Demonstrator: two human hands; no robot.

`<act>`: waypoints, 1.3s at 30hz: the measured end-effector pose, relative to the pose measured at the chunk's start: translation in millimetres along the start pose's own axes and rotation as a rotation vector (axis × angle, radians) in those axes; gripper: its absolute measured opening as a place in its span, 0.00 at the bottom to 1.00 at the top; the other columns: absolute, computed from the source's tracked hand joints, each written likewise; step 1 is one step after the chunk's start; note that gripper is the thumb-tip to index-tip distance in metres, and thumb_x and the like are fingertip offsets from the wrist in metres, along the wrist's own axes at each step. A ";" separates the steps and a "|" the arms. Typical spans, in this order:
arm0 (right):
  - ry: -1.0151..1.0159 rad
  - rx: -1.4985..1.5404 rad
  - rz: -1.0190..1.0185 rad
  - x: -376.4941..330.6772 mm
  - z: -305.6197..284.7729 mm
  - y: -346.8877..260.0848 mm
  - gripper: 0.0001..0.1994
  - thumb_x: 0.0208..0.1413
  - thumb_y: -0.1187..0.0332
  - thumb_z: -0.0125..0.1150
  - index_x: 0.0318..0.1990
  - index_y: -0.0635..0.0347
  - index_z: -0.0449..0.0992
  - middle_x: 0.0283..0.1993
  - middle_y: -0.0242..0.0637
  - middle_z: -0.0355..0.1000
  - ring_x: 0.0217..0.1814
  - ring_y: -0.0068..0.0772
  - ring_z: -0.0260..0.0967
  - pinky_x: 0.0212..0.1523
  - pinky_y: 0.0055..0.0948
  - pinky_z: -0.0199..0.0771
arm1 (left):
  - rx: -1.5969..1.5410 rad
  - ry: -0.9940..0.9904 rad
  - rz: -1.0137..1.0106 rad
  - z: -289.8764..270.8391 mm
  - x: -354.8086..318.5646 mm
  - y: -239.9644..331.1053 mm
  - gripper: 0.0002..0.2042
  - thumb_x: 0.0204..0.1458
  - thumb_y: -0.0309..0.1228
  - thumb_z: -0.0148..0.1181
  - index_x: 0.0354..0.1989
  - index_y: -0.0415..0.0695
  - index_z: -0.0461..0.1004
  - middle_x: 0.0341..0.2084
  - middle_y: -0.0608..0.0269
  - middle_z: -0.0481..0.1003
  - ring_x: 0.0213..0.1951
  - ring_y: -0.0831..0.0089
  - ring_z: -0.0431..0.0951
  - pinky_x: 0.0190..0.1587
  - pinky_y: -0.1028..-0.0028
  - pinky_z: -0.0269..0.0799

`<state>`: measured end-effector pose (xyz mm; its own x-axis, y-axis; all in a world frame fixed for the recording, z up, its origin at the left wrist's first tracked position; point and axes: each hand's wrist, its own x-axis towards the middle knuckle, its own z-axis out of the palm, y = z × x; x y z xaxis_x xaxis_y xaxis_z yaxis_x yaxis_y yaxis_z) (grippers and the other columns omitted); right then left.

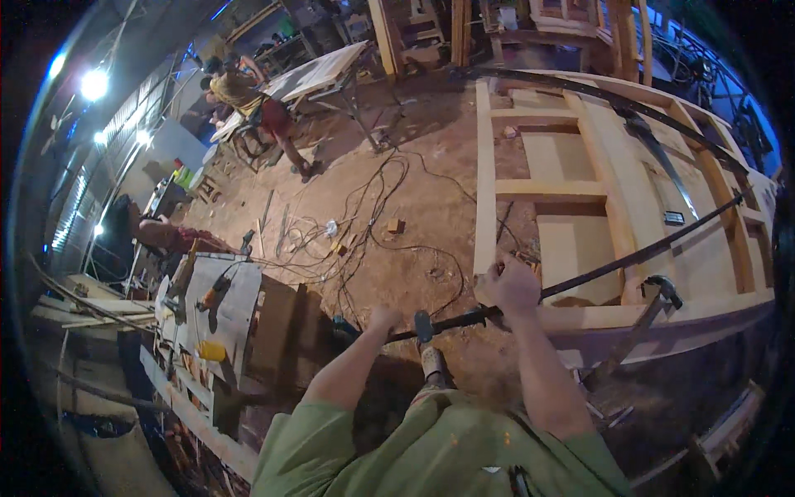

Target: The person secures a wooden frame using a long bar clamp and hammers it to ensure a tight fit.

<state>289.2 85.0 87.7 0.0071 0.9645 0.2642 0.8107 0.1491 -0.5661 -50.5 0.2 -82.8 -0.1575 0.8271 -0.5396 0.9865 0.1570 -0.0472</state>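
"Now, what can you count down there?"

"From my remote seat, two bare hands. The left hand (383, 317) is curled at the near end of one long dark bar (596, 272); the right hand (509, 286), also curled, is just above that bar, beside the corner of one large wooden frame (551, 189)."

"Pinching anything?"

"I cannot tell. Both sets of fingers are folded out of my sight, so what either one grips is hidden."

"And the bar?"

"It runs from beside the left hand, below the right, and slants across the near part of the frame. I count a second dark bar (571, 84) along the far side, and one hammer-like tool (662, 290) at the near edge, its lower end lost in shadow."

"What else?"

"One desk (240, 286) at left, bearing one orange power tool (213, 296) and one yellow object (211, 351) I can't identify. At least two wood blocks (396, 225) lie on the floor among tangled cables (364, 199). Two co-workers (240, 91) overlap at a far desk (331, 66); a third person (166, 234) is partly lost in the gloom. One shoe (432, 362) shows beneath me."
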 end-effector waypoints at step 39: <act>-0.015 -0.048 -0.039 49.0 -50.0 82.0 0.13 0.51 0.57 0.60 0.36 0.56 0.79 0.37 0.47 0.77 0.42 0.50 0.74 0.44 0.43 0.74 | -0.801 0.688 -0.603 -27.2 -38.8 25.2 0.10 0.43 0.33 0.66 0.24 0.42 0.71 0.16 0.59 0.72 0.17 0.65 0.73 0.18 0.65 0.64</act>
<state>385.4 133.6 93.3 -0.0342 0.9613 0.2733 0.8371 0.1769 -0.5176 -20.8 -13.2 -40.1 -0.8127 0.5814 -0.0400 0.4771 0.7032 0.5271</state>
